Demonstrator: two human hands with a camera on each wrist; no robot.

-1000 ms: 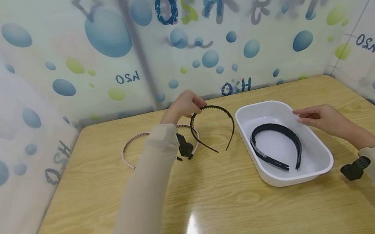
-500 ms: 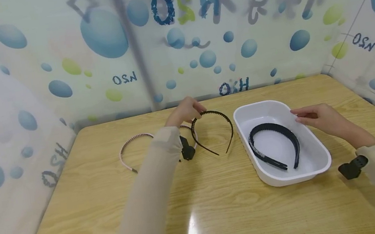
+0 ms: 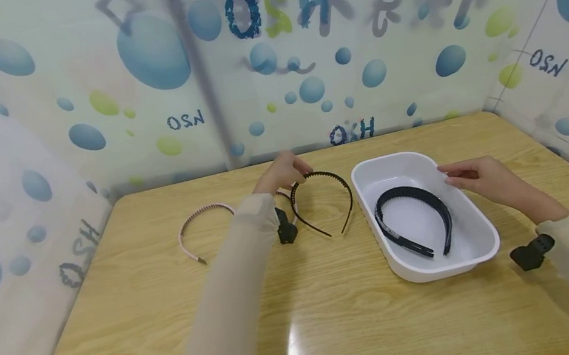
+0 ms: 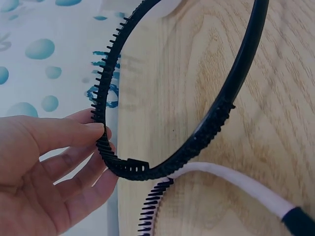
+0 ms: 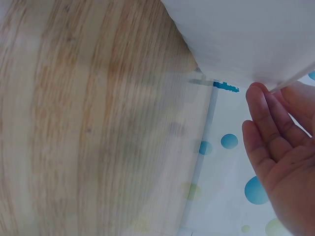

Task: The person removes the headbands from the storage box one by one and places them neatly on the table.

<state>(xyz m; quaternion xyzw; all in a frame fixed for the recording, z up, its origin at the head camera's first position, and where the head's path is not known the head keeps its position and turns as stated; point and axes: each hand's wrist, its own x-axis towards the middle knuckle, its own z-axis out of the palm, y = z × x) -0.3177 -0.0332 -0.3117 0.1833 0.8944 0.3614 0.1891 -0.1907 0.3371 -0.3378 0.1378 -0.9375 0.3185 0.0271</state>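
Note:
My left hand [image 3: 283, 171] pinches a thin black toothed headband [image 4: 192, 150] between thumb and fingers, at its curved top. Its two ends point toward me in the head view, close to the table. Under my left wrist lies a pale pink headband [image 3: 203, 209], partly hidden by the sleeve. In the left wrist view, a pink band [image 4: 231, 177] passes below the black one. My right hand [image 3: 489, 179] holds the right rim of a white plastic tray [image 3: 437, 272], fingers outside under the edge. Inside the tray, black headbands [image 3: 443, 212] lie nested, one with a glittery side.
The wooden table [image 3: 337, 310] backs onto a wall sheet [image 3: 248, 84] with blue and green bubbles, and more sheeting stands at both sides. Black wrist cameras [image 3: 532, 253] are strapped to both arms. The left sleeve [image 3: 227, 309] crosses the table's middle.
My left hand has lowered the black headband a little toward the table. The right hand stays at the tray's rim. The whole head view has shifted slightly.

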